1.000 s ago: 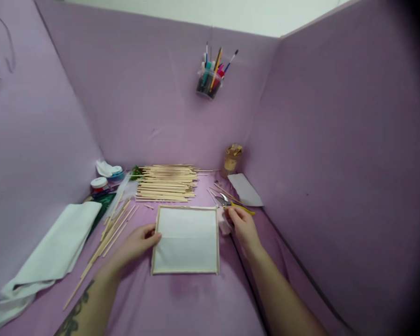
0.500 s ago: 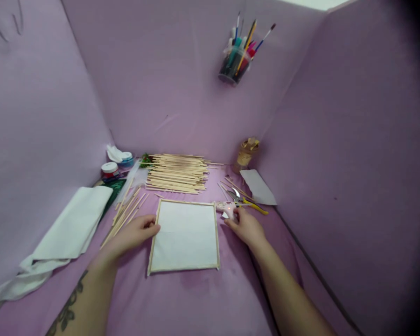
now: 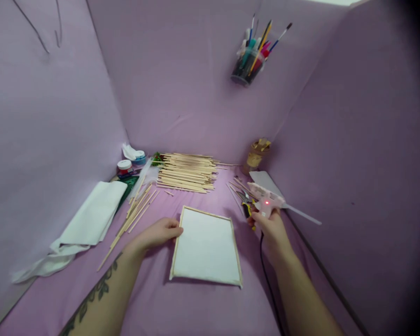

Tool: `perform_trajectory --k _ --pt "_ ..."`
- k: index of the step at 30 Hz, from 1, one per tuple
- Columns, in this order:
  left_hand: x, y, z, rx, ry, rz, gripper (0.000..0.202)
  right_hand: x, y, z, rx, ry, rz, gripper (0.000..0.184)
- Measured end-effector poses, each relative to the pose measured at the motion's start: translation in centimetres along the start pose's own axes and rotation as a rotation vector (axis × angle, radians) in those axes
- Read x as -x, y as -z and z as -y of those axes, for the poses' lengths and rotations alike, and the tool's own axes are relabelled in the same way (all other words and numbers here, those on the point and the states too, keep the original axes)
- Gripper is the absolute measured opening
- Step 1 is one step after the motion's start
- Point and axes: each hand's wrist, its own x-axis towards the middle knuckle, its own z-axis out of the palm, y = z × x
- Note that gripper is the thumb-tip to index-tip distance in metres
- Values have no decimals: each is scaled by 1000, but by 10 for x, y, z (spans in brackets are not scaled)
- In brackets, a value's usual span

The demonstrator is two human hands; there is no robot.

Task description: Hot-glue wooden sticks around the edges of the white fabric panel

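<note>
My left hand (image 3: 168, 229) pinches the left edge of a square white panel (image 3: 207, 247) bordered with thin wooden sticks. The panel is tilted a little, its left side toward my fingers. Off to the right, my right hand (image 3: 271, 228) is wrapped round the handle of a pale pink hot glue gun (image 3: 266, 198) with a red light glowing on its side. A long clear glue stick (image 3: 304, 214) pokes out of the gun's back end, and a black cord (image 3: 268, 275) runs down from the handle. Pliers with yellow-and-black handles (image 3: 247, 209) lie just behind the gun.
Many wooden sticks (image 3: 187, 172) are stacked at the back, with looser sticks (image 3: 133, 212) to the left. Folded white cloth (image 3: 91, 214) lies at far left, near small jars (image 3: 125, 167). A brown jar (image 3: 257, 156) stands back right; a cup of brushes and pens (image 3: 248, 65) hangs on the wall.
My right hand has lifted the glue gun off the table and turned it, moving right. The left hand has shifted the panel slightly right and toward me, tilting it. The view has shifted left.
</note>
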Motion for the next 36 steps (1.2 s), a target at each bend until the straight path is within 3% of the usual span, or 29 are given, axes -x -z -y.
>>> perform_trajectory --k 3,7,11,17,22,27,36 --pt "-1 -2 3 -67 15 34 24 11 -8 6 -185 -74 174 30" --pt "2 -2 1 -134 37 46 22 22 -16 10 -255 -118 365 31" --pt "3 -3 -1 -227 69 0 18 27 -19 6 -124 -184 488 41" --pt "2 -6 0 -266 70 -29 25 32 -27 -5 108 -240 629 37" --pt "6 -8 -3 -258 81 -52 29 38 -39 0 191 -146 658 27" --pt "7 -6 0 -281 90 -22 31 44 -49 10 278 -139 641 25" --pt "11 -6 -7 -297 70 -6 34 41 -49 -1 294 -129 631 27"
